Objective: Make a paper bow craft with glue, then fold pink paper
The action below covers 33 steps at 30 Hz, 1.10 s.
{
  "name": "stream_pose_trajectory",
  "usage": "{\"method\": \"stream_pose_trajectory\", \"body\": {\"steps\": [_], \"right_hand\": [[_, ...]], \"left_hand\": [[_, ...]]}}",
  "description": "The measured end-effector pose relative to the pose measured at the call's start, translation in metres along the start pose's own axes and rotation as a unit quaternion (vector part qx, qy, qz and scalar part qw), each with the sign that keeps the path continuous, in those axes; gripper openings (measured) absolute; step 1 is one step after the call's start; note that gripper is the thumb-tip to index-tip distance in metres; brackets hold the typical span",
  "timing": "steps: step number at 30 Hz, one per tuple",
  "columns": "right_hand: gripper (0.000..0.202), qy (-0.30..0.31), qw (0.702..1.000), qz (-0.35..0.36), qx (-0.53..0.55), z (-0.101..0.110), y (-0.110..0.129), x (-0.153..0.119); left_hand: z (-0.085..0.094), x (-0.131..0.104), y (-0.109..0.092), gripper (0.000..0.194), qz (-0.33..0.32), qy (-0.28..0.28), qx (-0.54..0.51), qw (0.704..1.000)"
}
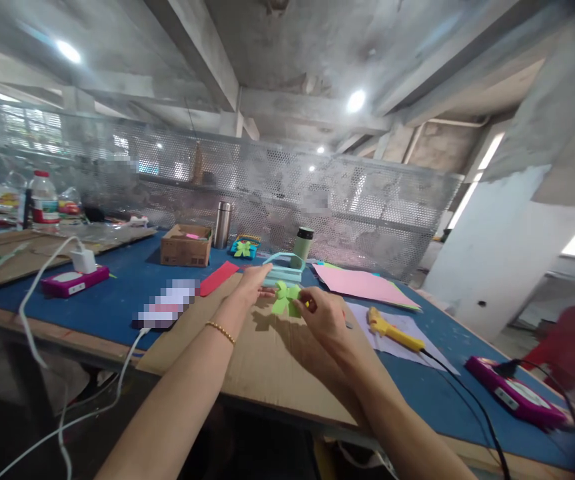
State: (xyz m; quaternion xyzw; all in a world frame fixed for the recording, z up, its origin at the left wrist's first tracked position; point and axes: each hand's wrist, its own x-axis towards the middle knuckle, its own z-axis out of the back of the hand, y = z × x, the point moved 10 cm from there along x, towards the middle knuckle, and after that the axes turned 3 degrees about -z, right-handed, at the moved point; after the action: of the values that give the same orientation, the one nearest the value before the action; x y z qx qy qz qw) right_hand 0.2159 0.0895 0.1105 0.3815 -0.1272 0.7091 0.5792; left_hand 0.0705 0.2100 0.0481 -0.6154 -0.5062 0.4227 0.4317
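A light green paper bow (pixel 286 298) is at the front of a small light blue paper basket (pixel 287 272) with a thin arched handle, over a sheet of brown cardboard. My left hand (pixel 253 285) is at the basket's left end, fingers bent around that side, their tips close to the bow. My right hand (pixel 326 313) is closed at the bow's right side, thumb and fingers pinching its edge. Something small and grey pokes out beside the right hand, mostly hidden. The basket's lower part is covered by the bow and my hands.
A yellow glue gun (pixel 394 331) lies on pale purple paper at right, its black cord trailing forward. Pink sheets (pixel 367 285), a green tumbler (pixel 302 247), a steel flask (pixel 223 225), a cardboard box (pixel 186 245) and red paper (pixel 218 277) surround the cardboard (pixel 267 363). A phone (pixel 167 303) charges at left.
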Motion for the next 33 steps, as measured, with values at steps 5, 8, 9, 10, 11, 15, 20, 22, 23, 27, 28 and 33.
{"method": "stream_pose_trajectory", "body": {"steps": [5,8,9,10,11,15,20,22,23,27,28,33], "right_hand": [[0.011,-0.031,0.999,-0.015,-0.027,0.000,-0.011,0.002],[0.013,-0.041,0.998,-0.012,-0.044,-0.002,-0.016,0.002],[0.013,-0.040,0.998,-0.008,-0.050,-0.003,-0.016,0.003],[0.014,-0.039,0.998,-0.004,-0.056,-0.004,-0.017,0.003],[0.014,-0.038,0.997,-0.001,-0.061,-0.004,-0.017,0.003],[0.014,-0.047,0.996,0.015,-0.080,-0.004,-0.015,0.003],[0.014,-0.071,0.992,0.036,-0.094,-0.002,-0.010,0.001],[0.014,-0.078,0.991,0.033,-0.103,-0.001,-0.010,0.000],[0.014,-0.078,0.990,0.032,-0.109,-0.001,-0.010,0.000],[0.014,-0.059,0.990,0.020,-0.124,-0.003,-0.012,0.001],[0.014,-0.052,0.990,0.014,-0.127,-0.004,-0.013,0.001],[0.014,-0.029,0.989,-0.002,-0.143,-0.006,-0.016,0.002]], "left_hand": [[-0.015,-0.003,0.007,0.019,0.000,0.039,-0.014,0.999],[-0.021,-0.001,0.011,0.017,0.002,0.052,-0.031,0.998],[-0.023,0.000,0.013,0.018,0.004,0.057,-0.037,0.998],[-0.025,0.001,0.014,0.018,0.007,0.062,-0.042,0.997],[-0.026,0.001,0.016,0.018,0.010,0.067,-0.046,0.997],[-0.030,0.002,0.020,0.017,0.025,0.086,-0.053,0.995],[-0.035,-0.003,0.020,0.019,0.032,0.100,-0.060,0.993],[-0.035,-0.004,0.018,0.018,0.031,0.099,-0.063,0.993],[-0.035,-0.005,0.017,0.017,0.030,0.098,-0.064,0.993],[-0.034,-0.010,0.014,0.018,0.034,0.092,-0.062,0.993],[-0.034,-0.011,0.014,0.018,0.035,0.092,-0.061,0.993],[-0.036,-0.016,0.012,0.016,0.036,0.098,-0.058,0.993]]}}
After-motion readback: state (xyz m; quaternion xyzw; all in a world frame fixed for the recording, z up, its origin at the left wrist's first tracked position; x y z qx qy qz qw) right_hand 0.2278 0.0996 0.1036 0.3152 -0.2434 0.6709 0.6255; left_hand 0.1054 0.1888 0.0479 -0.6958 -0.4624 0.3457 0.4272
